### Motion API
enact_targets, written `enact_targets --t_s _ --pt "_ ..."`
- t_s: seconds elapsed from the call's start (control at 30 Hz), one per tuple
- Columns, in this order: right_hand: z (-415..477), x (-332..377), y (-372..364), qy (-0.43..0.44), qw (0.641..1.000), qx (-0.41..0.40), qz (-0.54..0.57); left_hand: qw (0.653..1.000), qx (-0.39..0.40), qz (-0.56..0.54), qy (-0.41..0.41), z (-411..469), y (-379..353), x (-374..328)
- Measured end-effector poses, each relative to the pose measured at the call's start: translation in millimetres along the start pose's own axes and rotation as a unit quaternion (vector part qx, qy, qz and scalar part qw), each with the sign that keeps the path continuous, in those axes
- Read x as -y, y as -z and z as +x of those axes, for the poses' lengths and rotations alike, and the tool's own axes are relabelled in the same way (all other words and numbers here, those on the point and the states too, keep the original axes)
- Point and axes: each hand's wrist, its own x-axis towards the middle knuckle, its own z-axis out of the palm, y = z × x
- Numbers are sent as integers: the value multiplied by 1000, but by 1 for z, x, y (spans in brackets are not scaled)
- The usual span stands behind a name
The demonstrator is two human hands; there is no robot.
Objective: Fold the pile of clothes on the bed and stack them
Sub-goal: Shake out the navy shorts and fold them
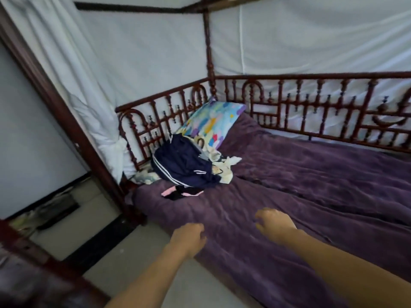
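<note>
1. A pile of clothes (pixel 189 167) lies unfolded at the far left corner of the bed, against the lower end of a brightly patterned pillow (pixel 213 124).
2. A navy garment (pixel 178 163) with white stripes sits on top. Pale cream fabric (pixel 222 170) spills out to its right, and a pink-and-black piece (pixel 180 193) lies flat just in front.
3. The pile rests on a rumpled purple blanket (pixel 289 185) that covers the bed.
4. The left hand (pixel 189 237) hovers at the bed's near edge, well apart from the pile, its fingers loosely curled and holding nothing.
5. The right hand (pixel 274 225) hovers over the blanket nearby, its fingers also loosely curled and empty.
6. A carved dark wooden rail (pixel 311 107) runs round the bed, with white curtain (pixel 89 85) hanging behind it.
</note>
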Motion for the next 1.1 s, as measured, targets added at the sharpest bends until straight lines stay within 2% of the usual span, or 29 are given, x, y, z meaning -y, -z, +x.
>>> enact_targets --t_s 0.13,0.3,0.6,0.87,1.0,1.1 --pt "56 67 -3 29 999 -6 24 999 -7 -4 31 14 26 81" --pt "125 103 -5 39 999 9 19 998 -14 -36 47 44 36 140" --pt "282 129 -55 30 997 63 27 997 -1 -51 59 157 57 233" --pt "432 127 -110 -36 987 148 49 996 34 -52 60 294 87 304" --pt "474 128 -120 -66 978 192 49 995 63 -69 37 344 84 329" --pt "501 122 -123 -97 974 189 74 992 91 -90 13 384 78 342"
